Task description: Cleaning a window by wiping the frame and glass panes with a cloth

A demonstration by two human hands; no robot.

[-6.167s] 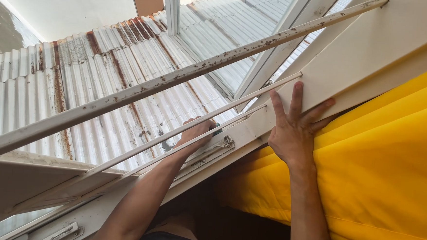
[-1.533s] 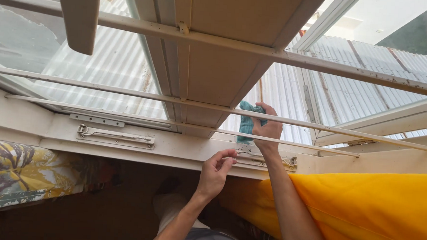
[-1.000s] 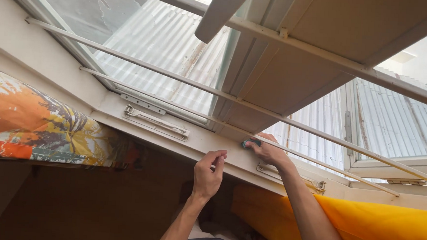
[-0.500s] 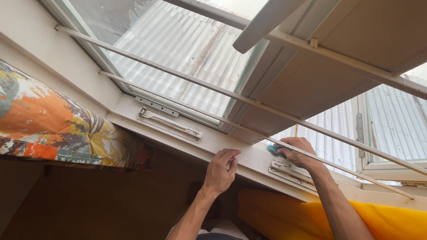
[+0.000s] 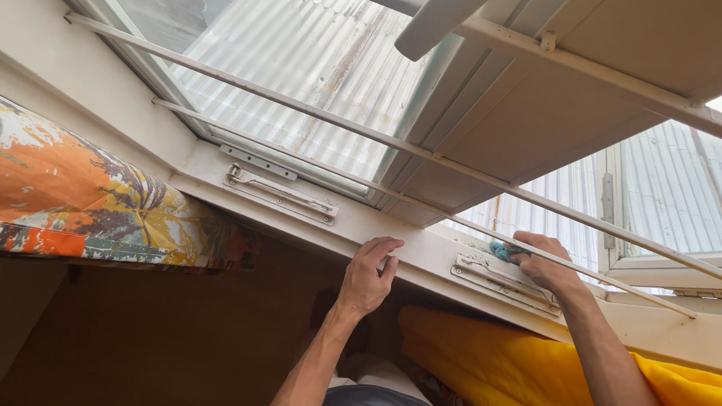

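Head view, left hand: the left hand (image 5: 367, 276) is laid against the edge of the cream window sill (image 5: 424, 249), with its fingers (image 5: 383, 247) curled together over the lip and nothing held in them.
Head view, right hand: the right hand (image 5: 545, 264) is pressed onto the sill further right, with its fingers bunched over a teal cloth (image 5: 502, 251), which is pinched under them.
Cloth position: the cloth is seen on the sill, just beside the right-hand metal window stay (image 5: 505, 282) and under the lower window bar (image 5: 426, 208).
Left window: a second metal window stay (image 5: 281, 192) is fixed below the glass pane (image 5: 294, 68).
Surroundings: a patterned orange curtain (image 5: 81, 201) is seen at the left; a yellow fabric (image 5: 525, 376) is seen beneath the right arm.
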